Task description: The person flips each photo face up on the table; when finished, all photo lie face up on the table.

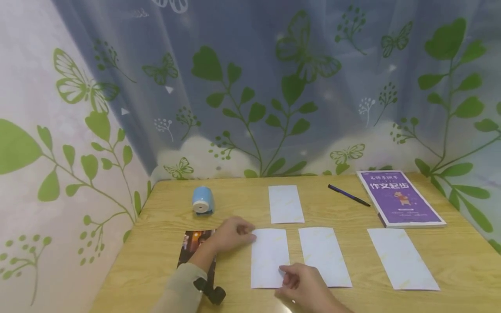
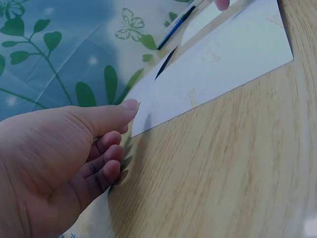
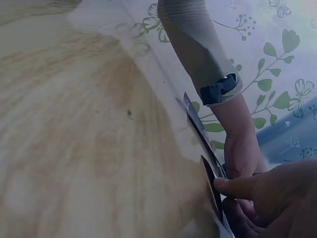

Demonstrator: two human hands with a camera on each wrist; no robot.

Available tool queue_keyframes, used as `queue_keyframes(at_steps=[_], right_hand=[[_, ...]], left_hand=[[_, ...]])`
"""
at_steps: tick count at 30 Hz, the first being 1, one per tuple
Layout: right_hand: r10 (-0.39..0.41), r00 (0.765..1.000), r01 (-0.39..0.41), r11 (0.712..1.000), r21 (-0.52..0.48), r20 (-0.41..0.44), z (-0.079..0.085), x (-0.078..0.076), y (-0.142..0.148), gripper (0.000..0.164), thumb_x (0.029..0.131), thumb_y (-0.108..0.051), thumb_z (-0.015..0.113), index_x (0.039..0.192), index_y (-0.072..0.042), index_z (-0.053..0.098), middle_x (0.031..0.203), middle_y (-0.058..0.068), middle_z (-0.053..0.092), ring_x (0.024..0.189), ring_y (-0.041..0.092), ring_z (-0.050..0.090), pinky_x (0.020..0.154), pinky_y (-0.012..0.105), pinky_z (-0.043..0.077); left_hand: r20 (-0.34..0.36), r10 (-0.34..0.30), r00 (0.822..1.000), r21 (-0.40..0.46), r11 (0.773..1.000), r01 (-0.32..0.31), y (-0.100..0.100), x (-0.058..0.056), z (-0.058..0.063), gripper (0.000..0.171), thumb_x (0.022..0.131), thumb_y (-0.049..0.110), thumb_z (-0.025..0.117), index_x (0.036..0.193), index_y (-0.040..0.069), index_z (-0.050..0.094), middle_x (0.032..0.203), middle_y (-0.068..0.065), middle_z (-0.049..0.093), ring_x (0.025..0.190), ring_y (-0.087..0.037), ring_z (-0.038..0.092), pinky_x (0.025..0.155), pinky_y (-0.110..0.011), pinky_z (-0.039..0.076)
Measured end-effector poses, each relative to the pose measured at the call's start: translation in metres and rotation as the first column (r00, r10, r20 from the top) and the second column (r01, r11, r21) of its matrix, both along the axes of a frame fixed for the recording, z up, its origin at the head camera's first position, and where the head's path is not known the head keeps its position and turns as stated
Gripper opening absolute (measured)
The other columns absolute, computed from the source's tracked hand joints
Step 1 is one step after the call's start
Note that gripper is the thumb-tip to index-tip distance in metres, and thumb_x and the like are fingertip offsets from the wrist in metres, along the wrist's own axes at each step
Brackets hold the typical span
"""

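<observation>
A photo card [image 1: 269,256], white back with faint yellowish marks facing up, lies between my two hands near the front of the table. The left hand [image 1: 233,234] pinches its far left corner; in the left wrist view the thumb lies over that corner and the other fingers curl below. At the near right edge my right hand [image 1: 303,284] holds the card between thumb and fingers. In the right wrist view, the right thumb [image 3: 233,187] rests at the card's dark edge. A second white card [image 1: 325,256] lies just right of it.
Two more white cards lie behind [image 1: 285,204] and far right [image 1: 403,259]. A picture-side-up photo [image 1: 192,241] is under the left forearm. At the back are a light blue pencil sharpener [image 1: 202,200], a pen [image 1: 348,195] and a purple book [image 1: 401,198], before a patterned curtain [image 1: 250,87].
</observation>
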State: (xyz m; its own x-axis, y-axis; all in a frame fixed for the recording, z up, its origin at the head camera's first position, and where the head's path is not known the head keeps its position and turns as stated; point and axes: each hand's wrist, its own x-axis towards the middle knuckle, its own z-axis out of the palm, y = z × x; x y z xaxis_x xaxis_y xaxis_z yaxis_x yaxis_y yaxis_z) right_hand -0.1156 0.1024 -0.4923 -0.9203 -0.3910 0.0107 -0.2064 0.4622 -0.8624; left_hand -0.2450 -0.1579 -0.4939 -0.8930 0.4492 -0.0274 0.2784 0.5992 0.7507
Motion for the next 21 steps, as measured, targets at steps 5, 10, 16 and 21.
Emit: queue_keyframes(at_steps=[5, 10, 16, 21], right_hand=[[0.012, 1.0, -0.011, 1.0, 0.021, -0.022, -0.0049, 0.0033, 0.0046, 0.053, 0.079, -0.019, 0.084, 0.121, 0.009, 0.066, 0.084, -0.004, 0.061, 0.071, -0.004, 0.054, 0.064, 0.018, 0.051], [0.023, 0.998, -0.02, 0.999, 0.046, -0.063, -0.0072, 0.003, 0.0064, 0.05, 0.081, -0.02, 0.082, 0.12, 0.008, 0.067, 0.084, -0.005, 0.06, 0.074, -0.004, 0.054, 0.066, 0.017, 0.052], [0.046, 0.988, -0.026, 0.991, 0.131, -0.149, -0.0055, 0.0054, 0.0048, 0.043, 0.086, -0.022, 0.078, 0.12, 0.002, 0.069, 0.099, -0.003, 0.056, 0.075, -0.005, 0.052, 0.066, 0.016, 0.052], [0.062, 0.93, -0.009, 0.989, 0.146, -0.362, -0.0035, 0.0091, -0.0011, 0.036, 0.09, -0.019, 0.075, 0.121, -0.003, 0.069, 0.12, 0.007, 0.053, 0.077, -0.005, 0.057, 0.065, 0.016, 0.053]], left_hand=[[0.025, 0.017, 1.0, -0.03, 0.999, -0.016, 0.0052, 0.0006, 0.0027, 0.032, 0.09, 0.031, 0.074, 0.116, 0.011, 0.074, 0.095, 0.004, 0.066, 0.087, -0.011, 0.058, 0.077, -0.03, 0.05], [0.025, 0.037, 0.999, -0.049, 0.998, -0.035, 0.0078, 0.0018, 0.0024, 0.028, 0.091, 0.031, 0.074, 0.112, 0.013, 0.075, 0.094, 0.004, 0.066, 0.087, -0.012, 0.058, 0.078, -0.032, 0.05], [0.05, 0.105, 0.993, -0.023, 0.994, -0.104, 0.0075, 0.0032, 0.0004, 0.022, 0.094, 0.036, 0.069, 0.105, 0.018, 0.073, 0.092, 0.004, 0.066, 0.086, -0.013, 0.059, 0.077, -0.033, 0.05], [0.191, 0.174, 0.966, 0.138, 0.97, -0.202, 0.0018, 0.005, 0.0022, 0.03, 0.096, 0.039, 0.066, 0.108, 0.012, 0.069, 0.097, -0.003, 0.066, 0.085, -0.017, 0.061, 0.074, -0.031, 0.052]])
